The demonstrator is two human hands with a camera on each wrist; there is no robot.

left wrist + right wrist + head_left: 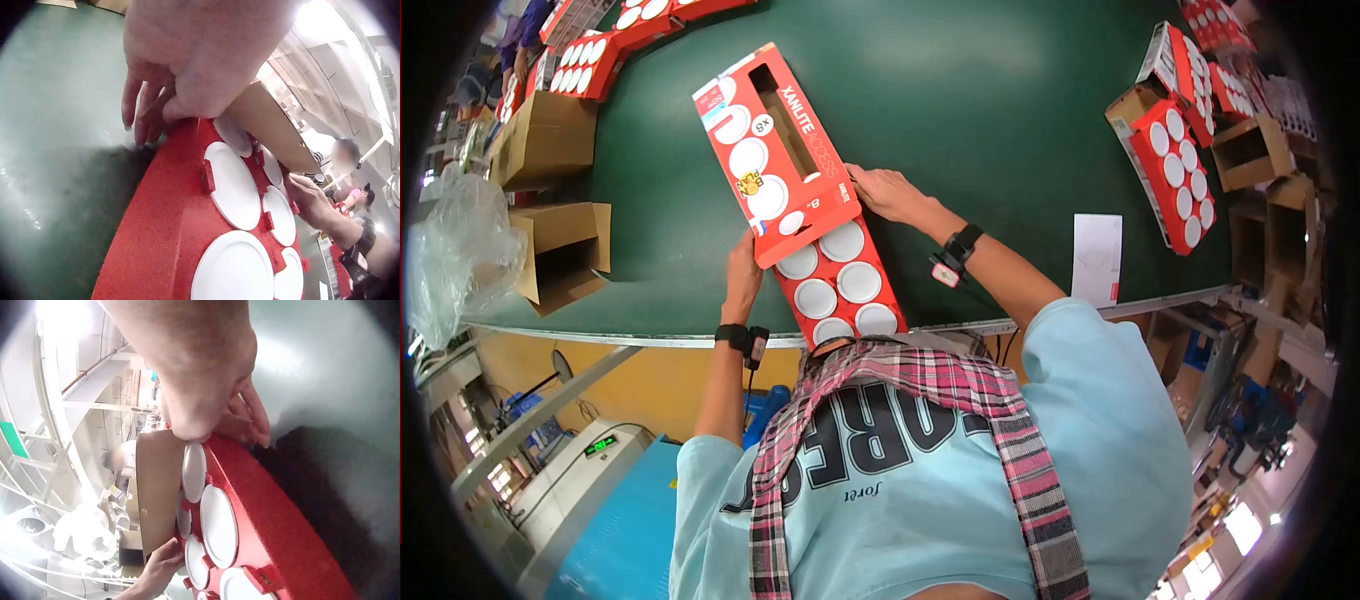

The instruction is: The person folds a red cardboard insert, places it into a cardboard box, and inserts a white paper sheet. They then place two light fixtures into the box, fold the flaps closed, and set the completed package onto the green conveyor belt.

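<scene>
Red box [840, 285] lies on the green table [1000, 100] btw my hands, long axis running away from me. L hand [743, 275] pinches its near-left edge, R hand [887, 193] pinches the right edge farther up, by the lid flap [775, 150].

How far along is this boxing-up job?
Done: the red tray has white discs in every visible slot. In hand: the left hand and right hand hold the printed sleeve at the tray's far end. Left: six discs lie uncovered.
</scene>
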